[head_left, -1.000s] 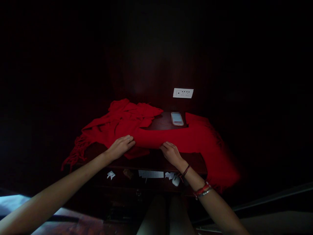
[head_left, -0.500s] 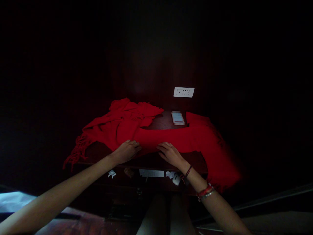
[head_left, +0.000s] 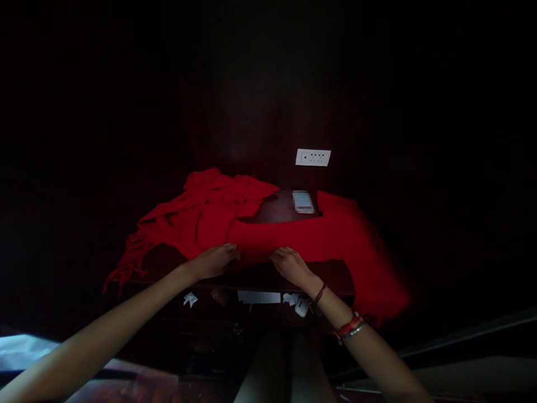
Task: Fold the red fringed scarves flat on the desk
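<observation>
A red fringed scarf (head_left: pixel 293 236) lies across the dark tabletop, bunched in folds on the left and spread flatter towards the right, where it hangs over the edge. My left hand (head_left: pixel 216 261) is closed on the scarf's near edge, its fingers curled in. A short way to the right, my right hand (head_left: pixel 290 265) pinches the same edge with fingers pressed together. Between the two hands runs a flat stretch of the cloth. The fingertips are partly hidden and dim.
Behind the scarf lies a phone-like object (head_left: pixel 302 202), its face blurred. A white socket plate (head_left: pixel 313 158) is on the dark wall. Below the tabletop, an open drawer or shelf holds a white paper strip (head_left: pixel 259 297), crumpled paper (head_left: pixel 190 300) and a small white case (head_left: pixel 301 306).
The fingers of both hands have curled in and closed at the scarf's near edge. The scarf itself lies nearly the same; the whole view has shifted slightly.
</observation>
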The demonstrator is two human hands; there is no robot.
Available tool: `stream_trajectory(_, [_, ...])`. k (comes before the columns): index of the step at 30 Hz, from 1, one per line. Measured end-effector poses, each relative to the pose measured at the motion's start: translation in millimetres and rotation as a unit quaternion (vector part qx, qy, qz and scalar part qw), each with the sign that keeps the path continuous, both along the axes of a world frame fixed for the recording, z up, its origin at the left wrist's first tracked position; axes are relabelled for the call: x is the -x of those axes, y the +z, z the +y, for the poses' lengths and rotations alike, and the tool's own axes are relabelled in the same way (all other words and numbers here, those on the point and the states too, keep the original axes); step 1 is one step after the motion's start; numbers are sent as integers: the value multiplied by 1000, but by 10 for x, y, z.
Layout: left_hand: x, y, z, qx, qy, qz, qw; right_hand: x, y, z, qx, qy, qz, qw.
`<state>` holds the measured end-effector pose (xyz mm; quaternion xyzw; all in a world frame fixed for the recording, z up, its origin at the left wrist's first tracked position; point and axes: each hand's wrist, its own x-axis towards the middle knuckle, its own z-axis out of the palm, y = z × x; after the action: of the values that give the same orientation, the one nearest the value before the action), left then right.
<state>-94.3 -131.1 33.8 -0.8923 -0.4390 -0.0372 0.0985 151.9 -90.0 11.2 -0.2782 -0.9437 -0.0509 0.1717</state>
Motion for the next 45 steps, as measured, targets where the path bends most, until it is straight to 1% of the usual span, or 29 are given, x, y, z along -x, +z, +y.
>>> stream_trajectory(2, [42, 90, 46, 82, -29, -35, 996, -35, 13, -28, 30, 16, 27, 999])
stream_trajectory(3, [40, 164, 80, 111, -45, -48, 992, -51, 22, -35, 43, 20, 45, 998])
stream_trajectory(4, [18, 246, 123, 119, -53, -60, 990, -66, 32, -34, 54, 23, 61, 996])
stream_trajectory(6, [-88, 390, 239, 93, -48, -81, 991, -89, 51, -10, 68, 20, 89, 994])
stream_trajectory(7, [-167, 429, 310, 64, -36, -92, 993, -98, 58, 13, 70, 13, 98, 993])
stream_trajectory(8, [-256, 435, 388, 31, -19, -104, 994, -106, 61, 40, 73, 1, 100, 992])
stream_trajectory(9, [-347, 403, 468, -3, 0, -115, 993, -114, 59, 68, 76, -14, 92, 993])
stream_trajectory(10, [-433, 335, 545, -33, 24, -129, 991, -123, 52, 93, 81, -33, 76, 993])
stream_trajectory(12, [-562, 116, 674, -66, 80, -142, 984, -144, 25, 124, 96, -75, 25, 992])
stream_trajectory(14, [-605, -139, 753, -42, 130, -110, 985, -167, -7, 124, 117, -105, -29, 987])
stream_trajectory(16, [-572, -338, 787, -3, 158, -72, 985, -191, -23, 105, 140, -117, -65, 981])
stream_trajectory(17, [-541, -401, 793, 9, 165, -61, 984, -203, -21, 94, 151, -116, -79, 979])
stream_trajectory(19, [-479, -457, 796, 22, 166, -52, 984, -226, 4, 82, 167, -110, -95, 975])
stream_trajectory(22, [-443, -446, 794, 18, 165, -60, 984, -245, 68, 95, 187, -104, -99, 972])
stream_trajectory(25, [-458, -433, 797, 0, 154, -65, 986, -224, 110, 125, 164, -127, -60, 976])
stream_trajectory(27, [-463, -428, 796, 7, 142, -60, 988, -204, 98, 141, 141, -149, -41, 978])
stream_trajectory(30, [-441, -383, 764, 37, 132, -60, 989, -239, 34, 170, 153, -165, -62, 972])
stream_trajectory(31, [-429, -357, 743, 46, 114, -62, 990, -277, 11, 185, 160, -170, -71, 970])
stream_trajectory(35, [-385, -251, 643, 82, -21, -42, 996, -479, -19, 254, 176, -197, -83, 961])
stream_trajectory(36, [-378, -233, 628, 93, -38, -33, 994, -515, -10, 264, 178, -204, -82, 959])
stream_trajectory(39, [-378, -193, 623, 120, -32, -18, 992, -536, 32, 252, 155, -221, -58, 961])
stream_trajectory(42, [-426, -158, 634, 120, -29, -15, 992, -464, 48, 195, 124, -209, -36, 969])
stream_trajectory(45, [-505, -170, 605, 110, -42, -19, 993, -402, 13, 149, 143, -185, -53, 971])
